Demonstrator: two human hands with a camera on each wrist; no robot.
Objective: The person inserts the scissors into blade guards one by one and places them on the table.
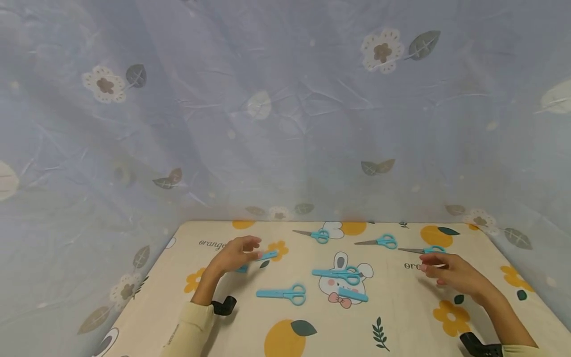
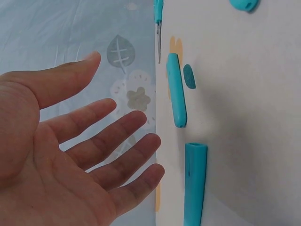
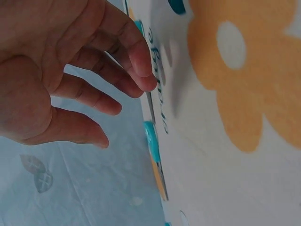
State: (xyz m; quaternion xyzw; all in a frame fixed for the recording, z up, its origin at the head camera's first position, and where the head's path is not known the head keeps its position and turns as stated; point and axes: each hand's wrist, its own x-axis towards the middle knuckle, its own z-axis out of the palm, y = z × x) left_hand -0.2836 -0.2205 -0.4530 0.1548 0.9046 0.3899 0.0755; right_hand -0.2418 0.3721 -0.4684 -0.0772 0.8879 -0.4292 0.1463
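Nearest the head camera, a cream left sleeve point(image 1: 189, 329) leads to the left hand point(image 1: 236, 254), its fingers spread above the worktop point(image 1: 348, 332), apart from two turquoise blade covers: an upper cover point(image 2: 177, 92) and a lower cover point(image 2: 195, 183). The right hand point(image 1: 455, 271) has parted, loosely bent fingers near the rightmost bare-bladed scissors point(image 1: 425, 250); two more bare pairs, the middle scissors point(image 1: 379, 242) and leftmost scissors point(image 1: 317, 235), lie along the back. Between the hands are two sheathed scissors point(image 1: 281, 294) and a third cover point(image 1: 353, 295).
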